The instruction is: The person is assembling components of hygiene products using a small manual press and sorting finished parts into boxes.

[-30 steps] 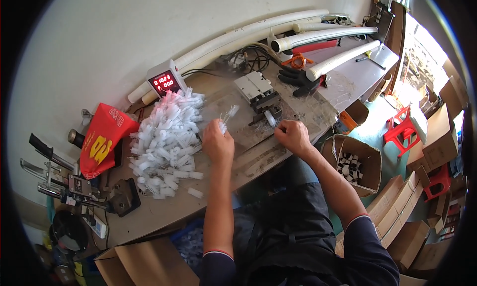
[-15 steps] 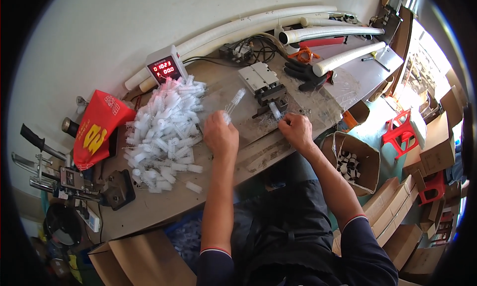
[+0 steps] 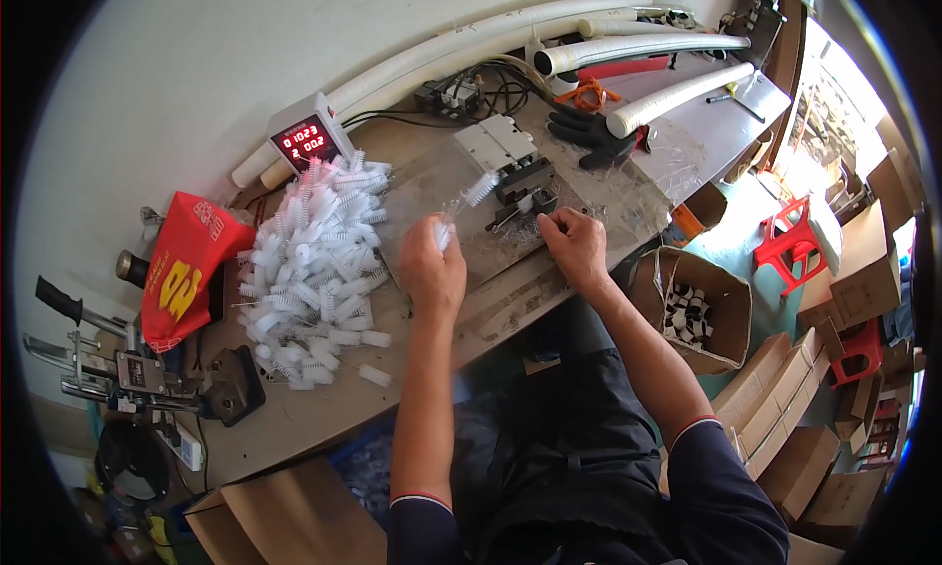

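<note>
My left hand (image 3: 434, 263) is closed around a few small white bristle brushes with thin wire stems. One brush (image 3: 480, 188) sticks out past its fingers toward a small press with a white block and dark metal jaws (image 3: 525, 194). A pale bit shows among the jaws; I cannot tell what it is. My right hand (image 3: 577, 246) is just right of the jaws, thumb and forefinger pinched together; what they hold is hidden. To the left of my left hand lies a large heap of white brushes (image 3: 319, 261), a single brush (image 3: 374, 375) at its near edge.
A counter box with red digits (image 3: 312, 133) stands behind the heap. At left are a red bag (image 3: 186, 271) and a lever-handled device (image 3: 147, 374). Behind the press lie a dark glove (image 3: 594, 135) and white tubes (image 3: 677, 99). An open carton (image 3: 731, 320) stands by the table's right side.
The white brush seen at the jaws beside my right hand no longer shows there. My left hand's projecting brush is nearer the press. The counter's digits have changed, and the whole view has shifted slightly.
</note>
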### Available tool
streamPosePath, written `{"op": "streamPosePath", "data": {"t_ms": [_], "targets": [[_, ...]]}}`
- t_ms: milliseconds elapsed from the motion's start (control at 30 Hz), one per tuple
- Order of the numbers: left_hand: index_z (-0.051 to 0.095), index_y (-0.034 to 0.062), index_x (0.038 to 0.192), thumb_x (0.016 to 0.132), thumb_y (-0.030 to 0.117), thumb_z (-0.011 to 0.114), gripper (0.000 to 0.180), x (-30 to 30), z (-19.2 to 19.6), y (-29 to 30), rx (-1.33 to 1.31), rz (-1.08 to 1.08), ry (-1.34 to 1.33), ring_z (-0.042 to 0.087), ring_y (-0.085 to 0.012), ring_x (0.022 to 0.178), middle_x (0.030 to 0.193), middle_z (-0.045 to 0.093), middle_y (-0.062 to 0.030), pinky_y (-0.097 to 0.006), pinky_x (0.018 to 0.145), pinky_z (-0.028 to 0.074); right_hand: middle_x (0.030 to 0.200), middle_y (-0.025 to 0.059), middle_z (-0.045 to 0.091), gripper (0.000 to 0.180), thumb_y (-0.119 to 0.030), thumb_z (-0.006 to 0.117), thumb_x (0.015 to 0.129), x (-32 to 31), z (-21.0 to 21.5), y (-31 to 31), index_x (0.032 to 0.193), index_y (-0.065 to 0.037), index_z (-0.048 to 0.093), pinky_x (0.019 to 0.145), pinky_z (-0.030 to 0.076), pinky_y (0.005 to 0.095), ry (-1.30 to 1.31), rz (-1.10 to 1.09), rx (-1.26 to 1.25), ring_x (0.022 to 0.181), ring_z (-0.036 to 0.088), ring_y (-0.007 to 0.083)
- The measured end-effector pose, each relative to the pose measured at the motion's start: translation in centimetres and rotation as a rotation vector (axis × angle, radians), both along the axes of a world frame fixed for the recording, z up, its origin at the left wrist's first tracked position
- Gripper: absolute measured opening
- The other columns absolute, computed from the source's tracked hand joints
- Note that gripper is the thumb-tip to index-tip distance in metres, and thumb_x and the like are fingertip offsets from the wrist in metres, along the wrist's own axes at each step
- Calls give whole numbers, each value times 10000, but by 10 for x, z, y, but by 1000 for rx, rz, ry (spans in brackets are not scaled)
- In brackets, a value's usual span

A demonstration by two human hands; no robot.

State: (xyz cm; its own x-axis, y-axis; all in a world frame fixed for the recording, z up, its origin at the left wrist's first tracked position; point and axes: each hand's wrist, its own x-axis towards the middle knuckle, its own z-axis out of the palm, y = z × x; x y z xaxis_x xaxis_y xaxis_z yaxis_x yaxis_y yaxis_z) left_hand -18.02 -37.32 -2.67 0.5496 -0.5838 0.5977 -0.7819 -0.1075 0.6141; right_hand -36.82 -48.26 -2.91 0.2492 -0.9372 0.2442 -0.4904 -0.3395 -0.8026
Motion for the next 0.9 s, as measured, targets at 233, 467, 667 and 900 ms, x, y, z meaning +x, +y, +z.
{"op": "streamPosePath", "data": {"t_ms": [233,467,667,900], "targets": [[691,43,1047,956,198,704,180,-26,0,-12,8,-216,193,692,-372,860,946,728,-156,-438,779,537,735,184,688,290,-321,712,884,2,-2,4,818,-40,732,683,541,443,-60,-19,-38,730,703,369],[680,58,1019,912,140,718,141,-34,-3,-23,115,-191,-92,680,-380,895,960,716,-162,-463,787,530,750,183,693,283,-324,721,883,1,-2,4,798,-53,724,695,543,461,-86,-18,-54,758,698,394],[649,84,1019,770,22,715,265,-34,-4,-23,113,-241,-201,640,-361,955,970,691,-122,-467,837,520,760,174,703,283,-335,736,881,-1,-2,4,821,-59,737,704,549,459,-107,-2,-61,764,704,384],[649,68,1029,734,-12,745,320,-35,-3,-22,138,-288,-291,640,-349,1003,1034,692,-117,-445,865,522,756,166,712,344,-416,722,900,-2,2,3,917,-78,783,718,555,458,-64,62,-43,777,716,369]]}}
